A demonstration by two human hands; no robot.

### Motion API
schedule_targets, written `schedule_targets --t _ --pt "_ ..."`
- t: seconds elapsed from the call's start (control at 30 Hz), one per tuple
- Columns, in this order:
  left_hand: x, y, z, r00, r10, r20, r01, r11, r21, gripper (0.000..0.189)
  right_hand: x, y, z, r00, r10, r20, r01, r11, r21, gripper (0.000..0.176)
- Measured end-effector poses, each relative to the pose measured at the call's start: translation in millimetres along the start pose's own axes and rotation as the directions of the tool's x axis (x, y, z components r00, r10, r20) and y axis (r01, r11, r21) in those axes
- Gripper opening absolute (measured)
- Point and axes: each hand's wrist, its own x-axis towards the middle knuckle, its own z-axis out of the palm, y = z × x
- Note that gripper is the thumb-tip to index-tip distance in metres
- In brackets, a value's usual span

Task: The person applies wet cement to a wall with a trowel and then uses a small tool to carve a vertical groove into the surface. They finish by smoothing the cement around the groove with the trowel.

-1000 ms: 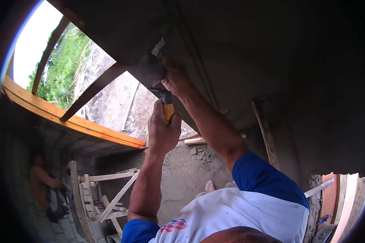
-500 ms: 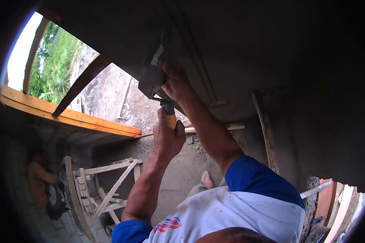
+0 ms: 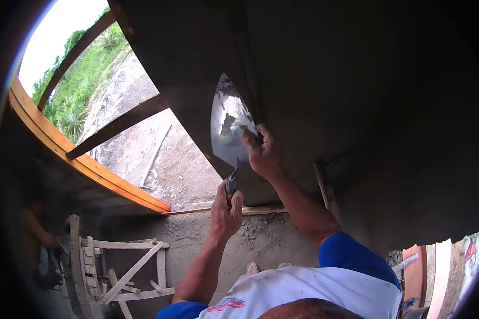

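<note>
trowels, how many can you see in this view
1: the trowel near the middle of the picture, its handle in the left hand and the right hand at its blade. Dark areas could hide others.

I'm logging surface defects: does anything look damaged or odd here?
Yes: the rough grey wall patch below the pale wooden strip looks lumpy and pitted, unlike smoother wall nearby. The silver, pointed metal trowel blade shows dark patches.

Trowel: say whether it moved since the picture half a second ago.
Yes: the trowel has moved rightward in the view, judged against the window opening: its blade overlapped the opening's edge and now lies clear of it.
</note>
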Motion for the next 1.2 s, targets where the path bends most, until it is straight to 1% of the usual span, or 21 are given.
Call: schedule_targets --t 0.03,0.07,0.13,0.2,0.3,0.33,0.4,0.5,0.6,0.7,0.8,0.9,1.0,1.1,1.2 --pt "15.1 10.2 6.5 0.996 0.070 -0.053 -0.070 0.998 -0.003 0.037 5.8 -36.7 -11.5 0.985 -0.158 -0.062 0.149 0.979 -0.139 0.022" --pt "31.1 22.5 12.7 0.985 0.137 -0.105 -0.138 0.990 -0.002 0.037 12.3 -64.6 -20.9 0.942 -0.319 -0.100 0.281 0.918 -0.281 0.021" --pt "59.9 69.3 15.4 0.997 0.079 -0.002 -0.077 0.962 -0.262 0.038 40.1 -94.4 -37.3 0.869 -0.487 -0.087 0.414 0.812 -0.411 0.027" --pt "82.5 105.6 13.0 0.991 0.080 0.111 -0.030 0.920 -0.390 0.038 63.0 -128.3 -49.3 0.807 -0.585 -0.084 0.435 0.683 -0.587 0.032" --pt "99.0 138.0 11.0 0.982 0.125 0.143 -0.040 0.871 -0.490 0.035 89.1 -161.1 -55.9 0.831 -0.556 0.001 0.386 0.575 -0.722 0.037" --pt "102.6 142.0 9.3 0.981 0.119 0.152 -0.029 0.870 -0.492 0.035 97.2 -164.1 -55.5 0.835 -0.550 0.022 0.379 0.545 -0.748 0.038" --pt "107.7 146.8 7.9 0.979 0.106 0.174 -0.006 0.869 -0.494 0.035 109.3 -166.5 -55.8 0.843 -0.534 0.060 0.363 0.484 -0.796 0.041" --pt "113.3 146.9 3.2 0.977 0.045 0.210 0.067 0.866 -0.495 0.036 113.8 -166.5 -49.4 0.843 -0.529 0.094 0.345 0.398 -0.850 0.043" --pt "111.8 146.2 -2.9 0.971 0.045 0.236 0.089 0.845 -0.527 0.037 113.3 -170.1 -43.9 0.853 -0.502 0.144 0.329 0.301 -0.895 0.040" --pt "110.2 152.2 -3.9 0.968 -0.005 0.252 0.141 0.840 -0.524 0.036 115.9 -170.2 -45.8 0.835 -0.534 0.134 0.322 0.276 -0.906 0.046" --pt "112.8 144.4 -1.2 0.962 0.034 0.270 0.124 0.828 -0.547 0.036 115.9 -167.1 -47.7 0.832 -0.536 0.145 0.336 0.277 -0.900 0.044" --pt "113.3 134.5 4.3 0.949 -0.004 0.315 0.168 0.851 -0.498 0.034 108.7 -163.2 -45.5 0.840 -0.517 0.164 0.330 0.247 -0.911 0.045" --pt "108.9 116.3 14.9 0.945 0.013 0.326 0.169 0.835 -0.523 0.033 90.8 -157.7 -43.7 0.892 -0.411 0.186 0.273 0.162 -0.948 0.046" --pt "97.0 97.0 28.8 0.950 -0.051 0.309 0.221 0.808 -0.546 0.033 72.6 -133.5 -40.5 0.934 -0.338 0.113 0.227 0.322 -0.919 0.049" --pt "78.9 72.5 43.9 0.950 -0.063 0.307 0.230 0.805 -0.547 0.029 52.3 -102.2 -48.2 0.946 -0.295 0.132 0.239 0.362 -0.901 0.050"
